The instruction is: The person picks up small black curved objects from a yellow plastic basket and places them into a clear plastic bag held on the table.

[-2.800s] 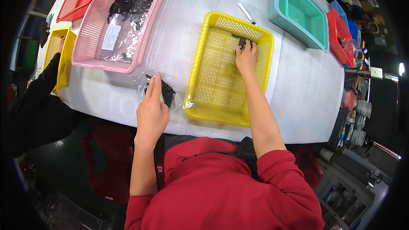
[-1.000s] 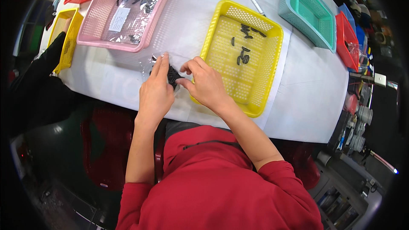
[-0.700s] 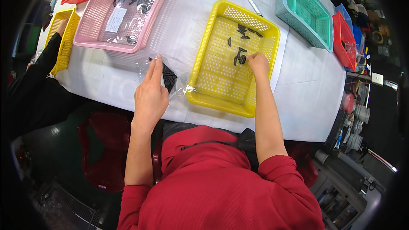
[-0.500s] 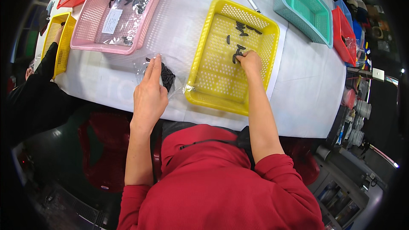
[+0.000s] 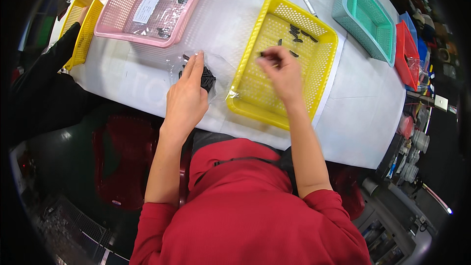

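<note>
My left hand [image 5: 188,97] lies with its fingers stretched out flat over a clear plastic bag [image 5: 216,66]. Inside the bag, small black elongated pieces [image 5: 208,79] show beside my fingers. Over the yellow basket [image 5: 249,39], my right hand [image 5: 283,76] is closed and somewhat blurred. At its fingertips a dark bit of a small black piece [image 5: 263,54] shows; how many are in the grip I cannot tell. Several more loose black pieces [image 5: 296,32] lie on the basket's floor, beyond my right hand.
A pink basket [image 5: 171,39] with black pieces and a labelled clear bag [image 5: 146,10] stands at the far left. A white marker [image 5: 308,4] lies behind the yellow basket. Teal baskets [image 5: 365,37] and a red bin [image 5: 405,54] line the right. Another person's dark sleeve [image 5: 64,51] reaches a second yellow basket [image 5: 81,44].
My right hand has lifted from the basket floor and moved left, taking black pieces from the near cluster. My left hand stays on the bag. The whole view has shifted slightly.
</note>
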Tool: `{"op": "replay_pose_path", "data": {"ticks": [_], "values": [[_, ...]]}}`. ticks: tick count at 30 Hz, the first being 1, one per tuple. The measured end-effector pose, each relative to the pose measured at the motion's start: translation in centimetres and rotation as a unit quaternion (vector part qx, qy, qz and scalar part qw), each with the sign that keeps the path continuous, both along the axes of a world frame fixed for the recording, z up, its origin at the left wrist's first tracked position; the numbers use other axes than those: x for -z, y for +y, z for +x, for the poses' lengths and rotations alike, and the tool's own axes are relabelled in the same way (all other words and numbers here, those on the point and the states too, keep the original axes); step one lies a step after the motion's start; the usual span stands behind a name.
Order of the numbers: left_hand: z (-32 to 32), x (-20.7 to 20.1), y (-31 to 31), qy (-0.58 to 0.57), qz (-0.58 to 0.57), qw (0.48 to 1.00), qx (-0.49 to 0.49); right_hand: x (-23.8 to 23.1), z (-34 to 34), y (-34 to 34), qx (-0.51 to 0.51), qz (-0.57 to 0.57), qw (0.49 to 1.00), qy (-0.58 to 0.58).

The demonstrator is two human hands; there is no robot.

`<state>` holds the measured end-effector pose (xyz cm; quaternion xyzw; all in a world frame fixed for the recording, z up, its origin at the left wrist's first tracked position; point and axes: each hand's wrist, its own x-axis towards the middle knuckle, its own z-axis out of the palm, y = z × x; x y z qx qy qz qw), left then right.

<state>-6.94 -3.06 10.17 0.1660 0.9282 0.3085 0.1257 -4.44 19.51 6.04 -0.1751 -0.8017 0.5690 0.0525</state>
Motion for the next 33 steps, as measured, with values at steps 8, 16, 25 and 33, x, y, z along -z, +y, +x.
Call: {"op": "replay_pose_path", "data": {"ticks": [8, 16, 25, 33], "values": [[0.1, 0.1, 0.0, -0.010, 0.003, 1.000, 0.000, -2.1, -0.2, -4.4, -0.037, 0.032, 0.997, 0.056], [0.3, 0.7, 0.0, 0.025, 0.005, 1.000, 0.014, 10.0, 1.4, 7.7, 0.113, 0.316, 0.901, -0.274], [-0.1, 0.1, 0.2, -0.009, -0.003, 1.000, 0.000, 10.3, -0.9, 8.9, 0.101, 0.316, 0.917, -0.223], [-0.1, 0.2, 0.1, -0.004, -0.001, 1.000, 0.000, 10.4, -1.6, 8.8, 0.113, 0.340, 0.895, -0.266]]}}
